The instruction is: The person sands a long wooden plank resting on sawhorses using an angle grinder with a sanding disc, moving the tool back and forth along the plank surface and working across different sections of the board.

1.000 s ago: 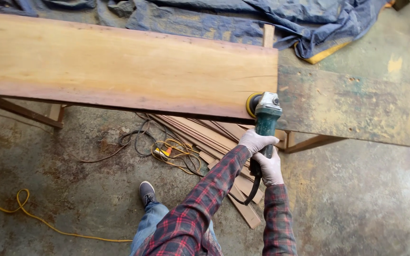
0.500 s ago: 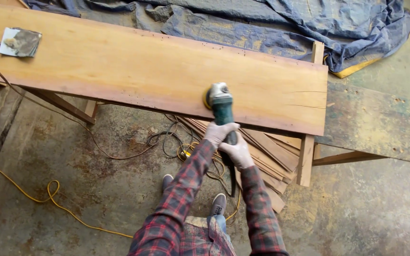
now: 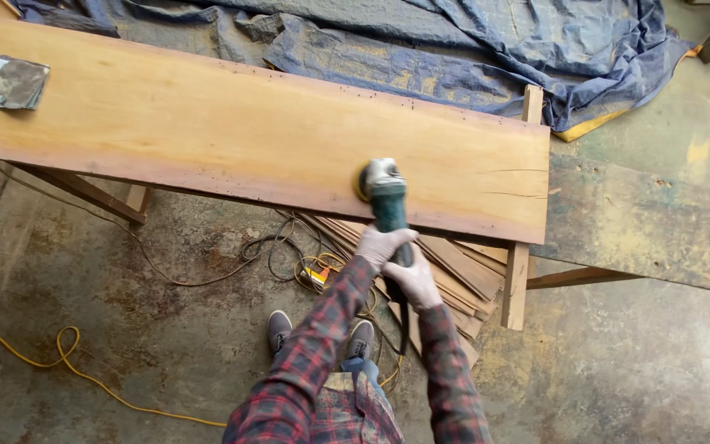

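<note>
- Left hand [image 3: 381, 245] and right hand [image 3: 415, 282] both grip the green sander [image 3: 388, 201].
- Its pad sits on the long plank's [image 3: 207, 131] near edge.

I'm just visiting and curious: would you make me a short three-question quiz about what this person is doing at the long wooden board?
1. True or false: both hands grip the green power sander.
2. Which lies on the far left end of the plank?
A. a hammer
B. a sheet of sandpaper
C. a paint tin
3. Fill the gap: on the floor under the plank lies a stack of thin wooden ____.

Key
1. True: the left hand holds the sander's body and the right hand holds it just behind.
2. B, the sheet of sandpaper.
3. Strips: the wooden strips lie beside tangled cables.
</note>
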